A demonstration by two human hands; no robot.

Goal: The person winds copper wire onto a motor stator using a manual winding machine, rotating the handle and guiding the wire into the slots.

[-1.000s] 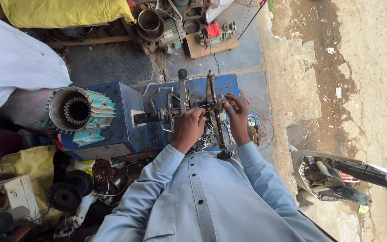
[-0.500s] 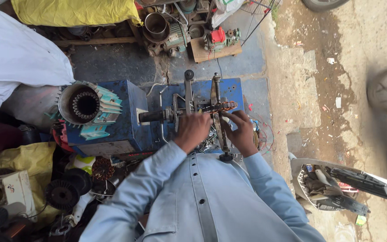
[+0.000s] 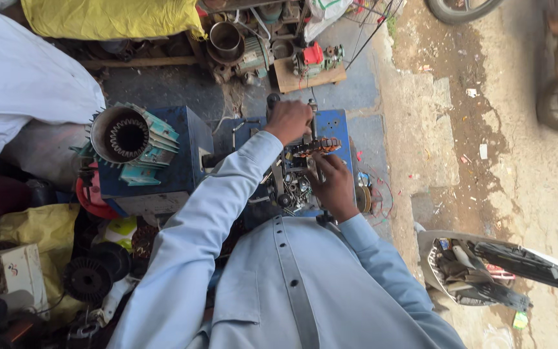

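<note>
Blue metal worktop [image 3: 338,123] narrow, edge close to dirt road on right; little free room around. Left hand [image 3: 290,121] closed over knob at far end of winding machine [image 3: 292,184], knob itself hidden. Right hand [image 3: 332,184] fingers curled against copper-wound coil [image 3: 314,147] mid-machine; grip hard to make out. Ribbed motor stator [image 3: 129,139], hollow and toothed, sits left on blue box. Motorbike at top right blurred, cut off.

Around the blue winding machine [image 3: 330,126], room is tight. Left of it, a finned motor casing [image 3: 130,139] on a blue box [image 3: 185,155] blocks passage. Beyond it, a pump [image 3: 253,55] and a wooden board [image 3: 308,77] crowd the floor. Right of it, bare pavement [image 3: 421,129] lies open, up to a scooter [image 3: 485,268] nearer the person.
</note>
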